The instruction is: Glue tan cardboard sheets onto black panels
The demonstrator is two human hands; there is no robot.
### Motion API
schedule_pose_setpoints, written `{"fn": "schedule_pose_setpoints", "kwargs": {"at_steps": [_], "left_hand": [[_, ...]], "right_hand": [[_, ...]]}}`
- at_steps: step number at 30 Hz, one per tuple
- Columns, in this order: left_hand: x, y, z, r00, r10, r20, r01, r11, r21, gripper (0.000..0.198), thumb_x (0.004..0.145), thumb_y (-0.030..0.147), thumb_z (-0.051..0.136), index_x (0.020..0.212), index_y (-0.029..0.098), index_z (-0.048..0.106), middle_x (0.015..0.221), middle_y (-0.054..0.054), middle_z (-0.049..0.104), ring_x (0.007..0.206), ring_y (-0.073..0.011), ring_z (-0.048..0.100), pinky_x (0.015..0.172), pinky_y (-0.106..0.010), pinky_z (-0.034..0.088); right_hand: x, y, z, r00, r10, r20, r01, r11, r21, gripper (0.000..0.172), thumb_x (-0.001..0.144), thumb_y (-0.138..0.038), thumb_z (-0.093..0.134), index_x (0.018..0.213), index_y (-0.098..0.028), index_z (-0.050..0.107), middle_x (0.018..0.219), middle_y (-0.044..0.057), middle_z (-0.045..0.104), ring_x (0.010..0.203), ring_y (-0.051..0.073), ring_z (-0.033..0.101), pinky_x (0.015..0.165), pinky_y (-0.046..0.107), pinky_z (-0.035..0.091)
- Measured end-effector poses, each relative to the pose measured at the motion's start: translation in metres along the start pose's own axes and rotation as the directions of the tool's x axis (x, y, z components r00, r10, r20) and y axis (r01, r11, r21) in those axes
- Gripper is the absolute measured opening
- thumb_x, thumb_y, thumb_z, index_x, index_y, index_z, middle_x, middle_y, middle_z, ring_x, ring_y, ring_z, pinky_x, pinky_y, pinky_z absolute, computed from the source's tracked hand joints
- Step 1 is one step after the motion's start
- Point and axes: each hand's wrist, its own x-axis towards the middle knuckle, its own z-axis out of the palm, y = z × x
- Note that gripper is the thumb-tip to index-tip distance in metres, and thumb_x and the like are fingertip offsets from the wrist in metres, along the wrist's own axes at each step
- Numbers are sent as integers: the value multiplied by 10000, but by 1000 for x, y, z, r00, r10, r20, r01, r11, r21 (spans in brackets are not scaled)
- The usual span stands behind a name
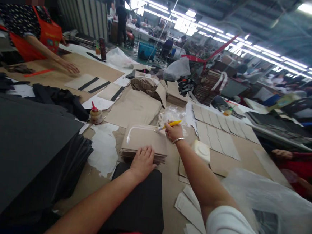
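Observation:
My left hand (142, 161) lies flat with fingers spread on the near edge of a stack of brown card pieces (143, 141). My right hand (173, 130) is closed round a yellow-handled brush (169, 125), its tip touching the top card at the far right corner. A wet glossy line of glue runs along the top card's far and left edges. A black sheet (141, 202) lies just below the stack, under my left wrist.
A glue bottle with a red cap (95, 114) stands to the left. A thick pile of dark grey sheets (21, 149) fills the left. Rows of card pieces (219, 131) lie on the right. Another person's hand (70, 67) rests on the table far left. Clear plastic (268, 205) bunches near right.

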Motion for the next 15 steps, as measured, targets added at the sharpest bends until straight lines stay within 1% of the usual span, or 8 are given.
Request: {"fn": "schedule_pose_setpoints", "kwargs": {"at_steps": [3, 6, 9, 11, 13, 15], "left_hand": [[9, -2, -10, 1000, 9, -7, -9, 1000, 4, 388, 830, 336, 547, 1175, 158, 541, 1335, -153, 492, 1193, -286, 460, 972, -444, 363], [22, -5, -20, 1000, -8, -6, 8, 1000, 16, 247, 806, 285, 587, 1032, 187, 577, 1293, -134, 510, 1132, -271, 484, 888, -412, 413], [32, -7, -27, 999, -31, 32, 30, 999, 33, 247, 778, 302, 630, 979, 175, 563, 1133, -132, 575, 1070, -267, 504, 852, -392, 426], [35, -7, -29, 998, -12, 58, 10, 999, 41, 271, 767, 307, 643, 976, 162, 550, 1015, -117, 597, 1001, -259, 527, 830, -376, 434], [37, -6, -30, 998, 15, 67, -19, 999, 50, 269, 767, 289, 640, 978, 155, 542, 969, -107, 599, 967, -249, 536, 820, -356, 437], [37, -6, -31, 997, 21, 73, -25, 998, 54, 250, 776, 280, 627, 975, 156, 543, 965, -103, 599, 960, -240, 544, 820, -339, 439]], "right_hand": [[-8, 8, -25, 997, -1, -78, -4, 998, -60, 185, 742, -348, 543, 704, -172, 584, 463, -42, 535, 372, 72, 490, 372, 158, 374], [-29, 9, -37, 998, -8, -65, 1, 995, -102, 190, 743, -346, 534, 700, -174, 601, 472, -37, 553, 373, 78, 494, 389, 174, 380], [-63, 15, -47, 1000, -21, -17, 19, 995, -102, 194, 747, -338, 522, 692, -172, 607, 463, -40, 548, 357, 72, 475, 388, 178, 372], [-87, 20, -56, 1000, -22, 14, 23, 996, -81, 202, 751, -348, 522, 704, -172, 609, 454, -44, 537, 350, 71, 470, 375, 176, 365], [-106, 23, -65, 1000, -4, 14, 5, 999, -49, 210, 746, -365, 537, 711, -171, 606, 451, -44, 532, 345, 73, 471, 357, 173, 358], [-117, 22, -72, 999, 28, -26, -27, 1000, 13, 228, 735, -391, 562, 720, -167, 602, 449, -45, 530, 336, 73, 464, 341, 173, 351]]}}
